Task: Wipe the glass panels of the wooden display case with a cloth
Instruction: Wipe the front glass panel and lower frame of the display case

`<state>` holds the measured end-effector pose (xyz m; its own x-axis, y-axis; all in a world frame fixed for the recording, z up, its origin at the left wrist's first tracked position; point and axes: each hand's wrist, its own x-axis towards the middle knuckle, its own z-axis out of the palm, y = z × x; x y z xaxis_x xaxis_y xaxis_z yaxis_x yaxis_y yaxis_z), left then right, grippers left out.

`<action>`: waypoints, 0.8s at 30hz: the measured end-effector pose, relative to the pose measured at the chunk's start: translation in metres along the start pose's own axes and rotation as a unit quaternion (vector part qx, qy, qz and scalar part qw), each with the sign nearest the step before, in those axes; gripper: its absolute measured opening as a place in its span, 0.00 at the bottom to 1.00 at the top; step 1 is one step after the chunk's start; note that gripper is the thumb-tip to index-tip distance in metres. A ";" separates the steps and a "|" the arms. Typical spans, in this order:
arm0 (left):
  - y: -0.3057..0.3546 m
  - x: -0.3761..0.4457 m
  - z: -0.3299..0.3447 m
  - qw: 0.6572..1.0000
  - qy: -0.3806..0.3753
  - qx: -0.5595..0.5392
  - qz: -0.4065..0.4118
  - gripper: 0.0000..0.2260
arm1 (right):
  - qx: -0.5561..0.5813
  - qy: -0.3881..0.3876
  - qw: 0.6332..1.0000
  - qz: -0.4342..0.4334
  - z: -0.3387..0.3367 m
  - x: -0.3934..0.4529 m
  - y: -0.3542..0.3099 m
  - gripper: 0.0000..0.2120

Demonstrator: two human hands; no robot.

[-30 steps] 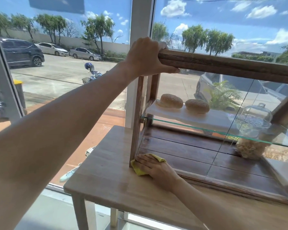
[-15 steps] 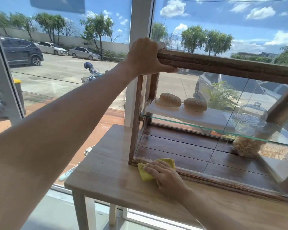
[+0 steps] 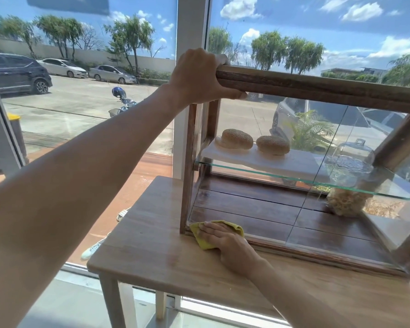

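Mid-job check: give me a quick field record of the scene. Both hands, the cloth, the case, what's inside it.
left hand: grips the top left corner of the wooden display case
right hand: presses the yellow cloth, fingers flat
yellow cloth: at the lower left corner of the front glass panel
glass shelf: white board with two buns; glass dome to their right
case floor: pale clump, kind unclear
support: wooden table

Yellow cloth point(image 3: 200, 235) — display case's point(image 3: 317, 86) lower-left glass
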<state>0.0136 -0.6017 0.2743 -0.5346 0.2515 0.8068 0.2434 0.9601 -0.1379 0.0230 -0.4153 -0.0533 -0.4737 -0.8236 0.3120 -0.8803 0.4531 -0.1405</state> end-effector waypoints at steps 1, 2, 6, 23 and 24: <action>0.000 0.000 0.000 1.000 0.000 -0.002 0.002 0.43 | 0.013 0.002 1.000 0.010 0.000 -0.001 -0.001 0.35; 0.000 -0.001 0.001 1.000 0.000 -0.003 0.002 0.42 | 0.026 0.008 0.999 0.024 -0.001 -0.003 -0.002 0.35; 0.001 -0.001 0.001 1.000 0.004 -0.009 -0.002 0.40 | 0.025 0.112 0.992 0.059 -0.009 -0.025 -0.006 0.31; 0.002 -0.003 -0.004 1.000 0.008 -0.008 0.004 0.39 | -0.129 0.156 0.904 0.376 0.004 -0.048 -0.028 0.31; 0.002 -0.003 -0.003 1.000 0.008 -0.007 0.003 0.39 | -0.140 0.140 0.903 0.382 0.006 -0.043 -0.032 0.30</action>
<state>0.0182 -0.6004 0.2739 -0.5196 0.2545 0.8156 0.2571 0.9569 -0.1348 0.0716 -0.3959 -0.0677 -0.8799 -0.1340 0.4560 -0.2403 0.9532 -0.1835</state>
